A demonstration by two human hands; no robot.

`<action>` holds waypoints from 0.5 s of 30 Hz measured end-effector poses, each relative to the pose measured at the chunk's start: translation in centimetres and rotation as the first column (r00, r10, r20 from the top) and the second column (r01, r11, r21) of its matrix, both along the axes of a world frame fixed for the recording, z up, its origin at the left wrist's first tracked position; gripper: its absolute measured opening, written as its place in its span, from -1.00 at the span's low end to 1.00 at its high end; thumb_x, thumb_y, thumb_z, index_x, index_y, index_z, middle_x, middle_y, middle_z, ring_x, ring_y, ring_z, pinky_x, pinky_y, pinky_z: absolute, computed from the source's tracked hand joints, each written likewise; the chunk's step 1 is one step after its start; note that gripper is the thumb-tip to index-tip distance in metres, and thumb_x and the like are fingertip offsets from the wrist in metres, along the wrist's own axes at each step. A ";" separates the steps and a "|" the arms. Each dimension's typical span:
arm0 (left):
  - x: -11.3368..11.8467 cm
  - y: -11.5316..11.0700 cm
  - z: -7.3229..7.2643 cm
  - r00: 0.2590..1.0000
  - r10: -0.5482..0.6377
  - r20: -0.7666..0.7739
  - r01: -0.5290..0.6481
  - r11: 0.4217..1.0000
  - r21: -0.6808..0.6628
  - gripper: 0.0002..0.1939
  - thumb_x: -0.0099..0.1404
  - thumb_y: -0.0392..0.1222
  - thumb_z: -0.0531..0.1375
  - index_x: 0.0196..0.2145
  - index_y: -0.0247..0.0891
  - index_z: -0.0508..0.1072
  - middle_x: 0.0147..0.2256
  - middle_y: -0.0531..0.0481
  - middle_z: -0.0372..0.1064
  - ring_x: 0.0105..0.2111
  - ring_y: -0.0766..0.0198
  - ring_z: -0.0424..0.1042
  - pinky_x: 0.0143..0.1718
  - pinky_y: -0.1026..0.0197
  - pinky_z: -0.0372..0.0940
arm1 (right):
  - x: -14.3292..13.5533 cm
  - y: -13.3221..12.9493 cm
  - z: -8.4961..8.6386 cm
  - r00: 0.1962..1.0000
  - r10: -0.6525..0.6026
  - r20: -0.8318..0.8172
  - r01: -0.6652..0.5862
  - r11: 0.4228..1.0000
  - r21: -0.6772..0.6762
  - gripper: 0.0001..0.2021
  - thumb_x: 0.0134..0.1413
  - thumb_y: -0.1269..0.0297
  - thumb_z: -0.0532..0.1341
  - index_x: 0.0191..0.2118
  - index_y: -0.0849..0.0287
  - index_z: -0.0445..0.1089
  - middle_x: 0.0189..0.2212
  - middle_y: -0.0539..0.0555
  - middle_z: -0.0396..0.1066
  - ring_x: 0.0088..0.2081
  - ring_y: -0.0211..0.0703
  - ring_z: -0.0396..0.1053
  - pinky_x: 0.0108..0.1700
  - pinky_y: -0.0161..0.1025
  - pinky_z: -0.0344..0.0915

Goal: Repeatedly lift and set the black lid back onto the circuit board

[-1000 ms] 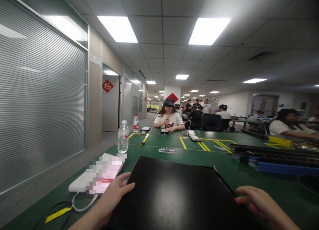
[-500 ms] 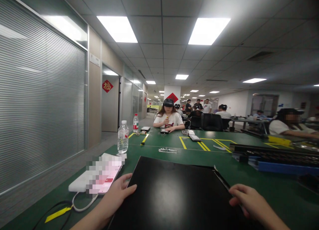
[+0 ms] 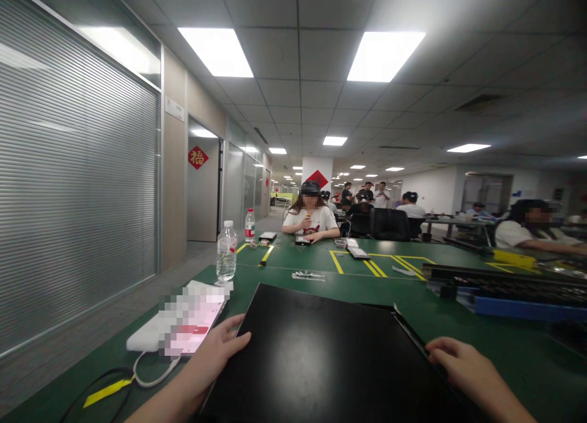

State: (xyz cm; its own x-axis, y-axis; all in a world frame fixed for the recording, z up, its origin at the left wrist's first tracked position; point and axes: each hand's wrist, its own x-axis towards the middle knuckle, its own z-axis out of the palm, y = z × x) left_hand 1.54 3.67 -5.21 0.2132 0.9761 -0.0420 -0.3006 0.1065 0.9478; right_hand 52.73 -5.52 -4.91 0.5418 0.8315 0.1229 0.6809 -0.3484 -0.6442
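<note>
A large flat black panel (image 3: 321, 356) lies in front of me over the green table, its far left corner slightly raised. My left hand (image 3: 222, 346) grips its left edge, thumb on top and fingers at the side. At the right edge, my right hand (image 3: 458, 359) has its fingers curled against the panel's rim. A thin dark edge of a second layer shows beneath the panel at the far right corner. The near part of the panel runs out of view.
On the green table (image 3: 261, 288) stand a clear bottle (image 3: 226, 252) and a red-capped bottle (image 3: 249, 225). A phone (image 3: 197, 325) with a white cable is at left. Black rails (image 3: 495, 282) and a blue piece (image 3: 527, 308) lie right. A person (image 3: 312, 218) sits opposite.
The panel's far left edge has risen slightly and shifted. My left hand has moved up a little with it; my right hand has shifted slightly to the right.
</note>
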 end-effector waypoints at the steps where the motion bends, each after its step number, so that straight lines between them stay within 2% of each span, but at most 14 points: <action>1: 0.0 0.1 -0.1 1.000 -0.003 0.006 0.003 1.000 0.009 -0.01 -0.16 0.12 0.67 0.16 -0.34 0.50 -0.13 -0.32 0.75 -0.10 -0.26 0.73 0.14 -0.19 0.51 | 0.0 0.0 0.0 1.000 -0.003 -0.008 0.003 1.000 -0.003 -0.68 -0.26 0.07 0.17 -0.42 -0.02 0.63 -0.43 0.09 0.65 -0.37 0.17 0.55 -0.28 -0.05 0.34; 5: -0.1 0.4 -0.2 1.000 -0.019 0.019 0.018 1.000 0.025 -0.01 -0.12 0.12 0.66 0.19 -0.32 0.46 -0.07 -0.33 0.74 -0.06 -0.26 0.73 0.16 -0.22 0.50 | -0.2 0.0 0.0 0.999 -0.010 -0.044 0.010 1.000 0.000 -0.70 -0.27 0.08 0.19 -0.43 -0.02 0.63 -0.52 0.08 0.59 -0.43 0.16 0.52 -0.30 -0.04 0.32; 9: -0.1 -0.1 0.4 0.999 -0.017 0.040 0.015 0.999 0.046 0.03 -0.08 0.11 0.65 0.25 -0.33 0.41 -0.05 -0.34 0.73 -0.05 -0.25 0.72 0.20 -0.23 0.48 | -0.3 0.0 0.1 0.995 -0.023 -0.096 0.027 0.999 0.031 -0.73 -0.27 0.09 0.22 -0.43 -0.02 0.63 -0.54 0.07 0.57 -0.49 0.11 0.47 -0.35 -0.06 0.29; 15: 0.1 -1.0 1.3 0.998 -0.005 0.060 0.002 0.999 0.038 0.08 -0.04 0.07 0.65 0.35 -0.30 0.36 -0.05 -0.29 0.74 -0.05 -0.25 0.73 0.24 -0.26 0.46 | 0.0 0.1 0.4 0.975 -0.038 -0.221 0.068 0.990 0.127 -0.71 -0.42 0.08 0.26 -0.48 0.04 0.64 -0.45 0.16 0.61 -0.36 0.14 0.52 -0.38 -0.11 0.32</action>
State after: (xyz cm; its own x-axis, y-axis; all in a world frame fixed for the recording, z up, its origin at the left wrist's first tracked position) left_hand 1.65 2.69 -3.93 0.2176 0.9760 0.0081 -0.3570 0.0718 0.9314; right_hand 52.76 -5.42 -4.55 0.6105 0.7851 0.1048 0.5021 -0.2813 -0.8178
